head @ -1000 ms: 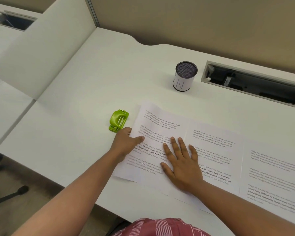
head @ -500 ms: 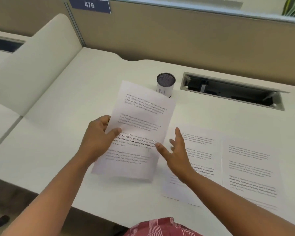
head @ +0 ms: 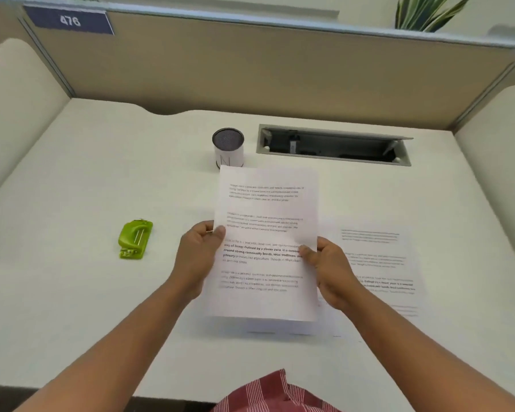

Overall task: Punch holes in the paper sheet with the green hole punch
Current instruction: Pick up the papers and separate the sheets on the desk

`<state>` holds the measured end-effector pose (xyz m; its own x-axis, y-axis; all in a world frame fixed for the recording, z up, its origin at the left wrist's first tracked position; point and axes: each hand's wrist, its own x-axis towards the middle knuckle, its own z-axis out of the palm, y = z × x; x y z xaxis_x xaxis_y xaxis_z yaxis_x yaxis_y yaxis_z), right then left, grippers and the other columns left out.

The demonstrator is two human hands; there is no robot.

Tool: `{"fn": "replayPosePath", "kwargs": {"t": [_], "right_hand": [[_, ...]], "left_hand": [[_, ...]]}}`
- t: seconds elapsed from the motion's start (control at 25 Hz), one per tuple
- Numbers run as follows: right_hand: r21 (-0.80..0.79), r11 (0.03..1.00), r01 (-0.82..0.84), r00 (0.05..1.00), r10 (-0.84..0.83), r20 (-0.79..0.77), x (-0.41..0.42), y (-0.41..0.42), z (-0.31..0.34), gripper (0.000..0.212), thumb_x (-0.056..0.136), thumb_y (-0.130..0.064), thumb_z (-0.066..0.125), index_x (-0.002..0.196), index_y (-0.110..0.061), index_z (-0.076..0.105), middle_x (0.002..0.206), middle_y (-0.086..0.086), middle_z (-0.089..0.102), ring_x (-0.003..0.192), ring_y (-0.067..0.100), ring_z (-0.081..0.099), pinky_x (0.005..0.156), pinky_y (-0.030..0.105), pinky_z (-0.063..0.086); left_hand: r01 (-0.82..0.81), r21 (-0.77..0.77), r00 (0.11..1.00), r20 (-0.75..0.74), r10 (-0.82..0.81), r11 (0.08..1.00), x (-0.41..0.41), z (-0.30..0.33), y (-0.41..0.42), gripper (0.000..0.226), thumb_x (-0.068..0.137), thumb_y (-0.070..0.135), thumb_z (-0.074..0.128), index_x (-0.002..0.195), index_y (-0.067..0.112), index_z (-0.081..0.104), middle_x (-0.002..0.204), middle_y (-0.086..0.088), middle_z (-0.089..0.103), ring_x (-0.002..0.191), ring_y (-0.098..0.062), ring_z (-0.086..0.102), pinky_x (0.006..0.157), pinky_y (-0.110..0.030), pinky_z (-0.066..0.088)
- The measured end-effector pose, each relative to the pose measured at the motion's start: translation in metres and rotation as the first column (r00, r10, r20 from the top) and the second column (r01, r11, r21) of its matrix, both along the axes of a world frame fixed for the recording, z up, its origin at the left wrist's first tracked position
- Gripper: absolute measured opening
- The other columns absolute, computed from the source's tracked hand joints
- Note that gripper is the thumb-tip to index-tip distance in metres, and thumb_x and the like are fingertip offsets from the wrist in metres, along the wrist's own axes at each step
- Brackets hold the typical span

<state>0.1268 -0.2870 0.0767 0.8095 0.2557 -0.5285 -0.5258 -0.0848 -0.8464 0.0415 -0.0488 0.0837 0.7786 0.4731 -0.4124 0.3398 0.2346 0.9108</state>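
Two hands carry the printed paper sheet (head: 266, 245) lifted above the white desk (head: 81, 179): the left hand (head: 198, 257) pinches its left edge with the thumb on the printed face, and the right hand (head: 329, 270) pinches the right edge the same way, each curled round the paper. Beneath and to the right, more printed pages (head: 378, 263) lie flat on the desk; with several alike, the wrong page, or two at once, could end up punched. A white cup with a dark mesh top (head: 228, 147) stands just behind the held sheet's top edge, near enough for the sheet to knock it. Smallest is the green hole punch (head: 135, 239), resting untouched on the desk well left of the left hand. Freeing a hand for it leaves the limp sheet held by one edge, where it could sag, crease or enter the slot skewed, setting the holes crooked
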Motion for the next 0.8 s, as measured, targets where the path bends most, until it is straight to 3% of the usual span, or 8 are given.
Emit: {"fn": "replayPosePath", "kwargs": {"t": [0.08, 0.16, 0.24, 0.32, 0.44, 0.56, 0.8], "right_hand": [[-0.103, 0.993, 0.059, 0.998, -0.055, 0.039, 0.006, -0.029, -0.001, 0.022, 0.103, -0.005, 0.056, 0.121, -0.008, 0.068, 0.114, 0.011, 0.077, 0.104, 0.031, 0.074, 0.093, 0.049, 0.058], [-0.190, 0.977, 0.096, 0.994, -0.083, 0.073, 0.012, -0.060, -0.001, 0.021, 0.103, -0.006, 0.056, 0.118, -0.012, 0.070, 0.110, 0.008, 0.078, 0.100, 0.029, 0.074, 0.090, 0.048, 0.060], [-0.246, 0.963, 0.108, 0.992, -0.088, 0.091, 0.017, -0.088, -0.002, 0.021, 0.103, -0.008, 0.056, 0.117, -0.014, 0.071, 0.108, 0.006, 0.079, 0.098, 0.028, 0.075, 0.087, 0.047, 0.061], [-0.271, 0.955, 0.121, 0.991, -0.099, 0.095, 0.020, -0.111, -0.004, 0.021, 0.102, -0.008, 0.056, 0.112, -0.016, 0.072, 0.105, 0.003, 0.080, 0.096, 0.026, 0.076, 0.084, 0.045, 0.061], [-0.290, 0.948, 0.131, 0.990, -0.109, 0.090, 0.020, -0.131, -0.008, 0.021, 0.101, -0.007, 0.056, 0.107, -0.018, 0.073, 0.100, 0.000, 0.081, 0.091, 0.023, 0.077, 0.075, 0.038, 0.060], [-0.298, 0.947, 0.119, 0.992, -0.099, 0.081, 0.018, -0.138, -0.012, 0.020, 0.101, -0.007, 0.058, 0.110, -0.017, 0.073, 0.101, -0.001, 0.081, 0.093, 0.023, 0.077, 0.079, 0.041, 0.061], [-0.355, 0.932, 0.070, 0.993, -0.032, 0.113, 0.018, -0.141, -0.006, 0.021, 0.102, -0.009, 0.056, 0.108, -0.021, 0.072, 0.106, 0.002, 0.079, 0.095, 0.026, 0.075, 0.085, 0.045, 0.061]], "left_hand": [[0.053, -0.004, 0.992, -0.113, -0.053, 0.999, 0.014, -0.014, -0.024, 0.020, 0.105, 0.026, 0.052, 0.114, 0.022, 0.070, 0.117, 0.002, 0.076, 0.102, -0.019, 0.070, 0.076, -0.025, 0.052], [0.195, 0.129, 0.947, -0.284, -0.152, 0.972, 0.024, -0.032, -0.046, 0.033, 0.104, 0.031, 0.051, 0.135, 0.023, 0.059, 0.146, 0.000, 0.055, 0.120, -0.019, 0.057, 0.091, -0.032, 0.048], [0.395, 0.294, 0.843, -0.493, -0.217, 0.870, 0.029, -0.047, -0.067, 0.056, 0.100, 0.036, 0.054, 0.152, 0.023, 0.038, 0.161, -0.002, 0.026, 0.140, -0.027, 0.037, 0.108, -0.045, 0.041], [0.483, 0.387, 0.785, -0.590, -0.192, 0.785, 0.033, -0.057, -0.086, 0.066, 0.091, 0.037, 0.059, 0.149, 0.020, 0.033, 0.159, -0.004, 0.019, 0.139, -0.030, 0.028, 0.109, -0.048, 0.038], [0.433, 0.420, 0.795, -0.594, -0.119, 0.797, 0.040, -0.064, -0.101, 0.067, 0.071, 0.047, 0.069, 0.123, 0.017, 0.037, 0.137, -0.005, 0.031, 0.119, -0.027, 0.033, 0.100, -0.043, 0.041], [0.439, 0.476, 0.782, -0.620, -0.063, 0.762, 0.045, -0.070, -0.110, 0.097, 0.052, 0.071, 0.075, 0.120, 0.018, 0.030, 0.122, -0.001, 0.028, 0.115, -0.026, 0.033, 0.093, -0.037, 0.034], [0.489, 0.517, 0.744, -0.668, -0.026, 0.702, 0.055, -0.074, -0.110, 0.109, 0.042, 0.057, 0.086, 0.125, 0.019, 0.027, 0.126, -0.003, 0.030, 0.114, -0.026, 0.035, 0.083, -0.037, 0.031]]}}
